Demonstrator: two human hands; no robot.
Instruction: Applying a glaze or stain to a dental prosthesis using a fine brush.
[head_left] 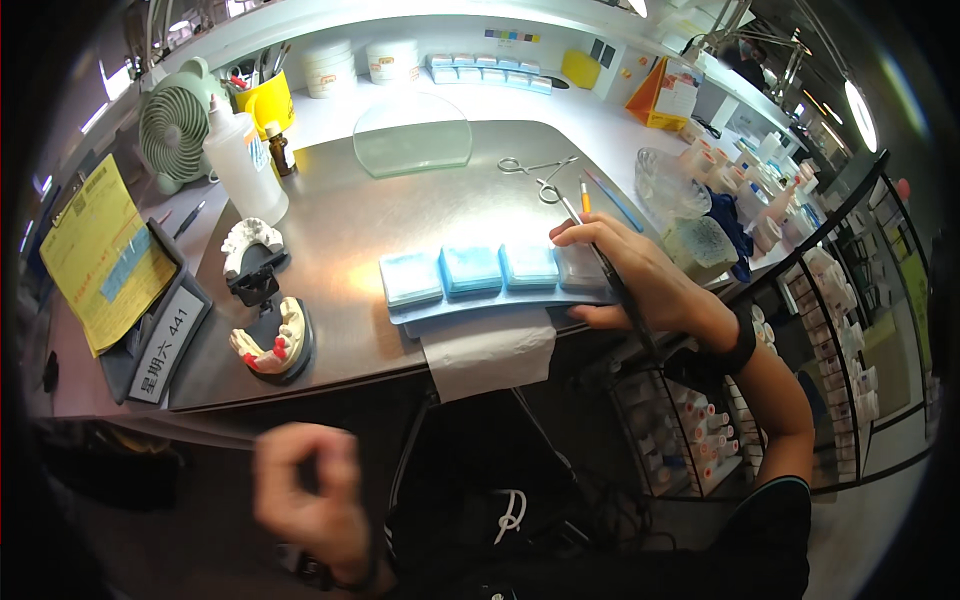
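My right hand point(650, 265) holds a long, thin tool point(608, 268) with a dark handle and a silvery shaft, whose tip I cannot identify. Its thumb and forefinger reach around the right end of a pale blue tray point(500, 300) carrying several small blue-and-white boxes point(471, 270). Whether they press on the tray is unclear. Below the bench's front edge, my left hand point(312, 490) is raised and blurred, its fingers curled toward the thumb; any held item is hidden. A white paper tissue point(490, 355) hangs over the edge beneath the tray.
Two dental models point(270, 340) on a black hinged holder stand left. A squeeze bottle point(243, 165), brown dropper bottle point(280, 150), green fan point(178, 125) and clipboard point(105, 255) lie beyond. Glass plate point(412, 140) and scissor-like forceps point(535, 165) are farther back; jars point(770, 200) crowd the right.
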